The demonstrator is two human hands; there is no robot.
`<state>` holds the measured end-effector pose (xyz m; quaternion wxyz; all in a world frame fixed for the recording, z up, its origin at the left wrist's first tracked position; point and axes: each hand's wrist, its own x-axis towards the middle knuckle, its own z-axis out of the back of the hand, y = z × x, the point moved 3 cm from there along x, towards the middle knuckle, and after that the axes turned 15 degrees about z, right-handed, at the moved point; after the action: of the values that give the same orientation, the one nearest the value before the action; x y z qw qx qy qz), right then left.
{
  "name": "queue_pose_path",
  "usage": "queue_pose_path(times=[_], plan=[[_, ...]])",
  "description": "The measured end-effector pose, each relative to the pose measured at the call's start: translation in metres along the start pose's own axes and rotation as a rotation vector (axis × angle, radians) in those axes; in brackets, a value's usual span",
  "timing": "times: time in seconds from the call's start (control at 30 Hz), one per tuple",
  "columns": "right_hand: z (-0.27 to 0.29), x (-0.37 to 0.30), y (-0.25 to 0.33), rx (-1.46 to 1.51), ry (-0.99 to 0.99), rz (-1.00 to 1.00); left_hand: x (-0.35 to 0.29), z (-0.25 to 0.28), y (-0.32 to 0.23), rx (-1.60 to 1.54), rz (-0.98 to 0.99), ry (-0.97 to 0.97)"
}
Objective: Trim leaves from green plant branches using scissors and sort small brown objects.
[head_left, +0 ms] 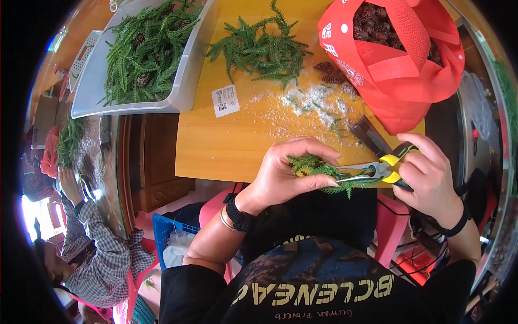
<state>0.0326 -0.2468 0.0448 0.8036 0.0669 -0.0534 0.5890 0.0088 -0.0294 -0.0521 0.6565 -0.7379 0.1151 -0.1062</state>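
Observation:
My left hand (278,170) pinches a green artificial pine sprig (306,163) between thumb and fingers, just over the table's near edge. My right hand (431,181) is closed round the yellow-and-black handles of long-nose pliers (382,170). The plier jaws point left and reach the sprig beside my left thumb; whether they grip a stem, I cannot tell. A dark brown bundle of thin rods (370,135) lies just beyond the pliers. Farther back is a loose pile of green sprigs (261,51), with brown pine cones (330,73) to its right.
A clear plastic bin (183,89) of greenery and cones stands at the far left. At the far right, a red bag (399,81) holds many pine cones. White flakes (318,102) and a white label (225,101) lie on the yellow table (216,156). Another person (102,254) works at left.

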Motion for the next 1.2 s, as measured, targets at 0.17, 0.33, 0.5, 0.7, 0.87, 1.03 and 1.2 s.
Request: queue_pose_path(times=[0.17, 0.33, 0.5, 0.7, 0.87, 1.03, 1.2], plan=[[-0.001, -0.001, -0.004, 0.006, -0.006, 0.012, 0.0, 0.0, 0.002, -0.064, 0.013, 0.02], [-0.002, -0.001, -0.01, 0.014, -0.003, 0.04, -0.001, 0.0, 0.003, -0.149, 0.077, 0.09], [-0.005, -0.001, -0.016, 0.054, -0.04, 0.071, -0.001, -0.001, 0.005, -0.2, 0.057, 0.141], [-0.008, 0.002, -0.017, 0.094, -0.036, 0.084, -0.001, -0.001, 0.004, -0.237, 0.048, 0.178], [-0.009, 0.005, -0.015, 0.05, -0.066, 0.107, -0.001, -0.001, 0.005, -0.282, 0.045, 0.187], [-0.011, 0.004, -0.016, 0.054, -0.08, 0.132, -0.001, -0.002, 0.005, -0.258, 0.077, 0.192], [-0.012, -0.003, -0.015, 0.087, -0.043, 0.147, -0.001, -0.004, 0.007, -0.292, 0.14, 0.181]])
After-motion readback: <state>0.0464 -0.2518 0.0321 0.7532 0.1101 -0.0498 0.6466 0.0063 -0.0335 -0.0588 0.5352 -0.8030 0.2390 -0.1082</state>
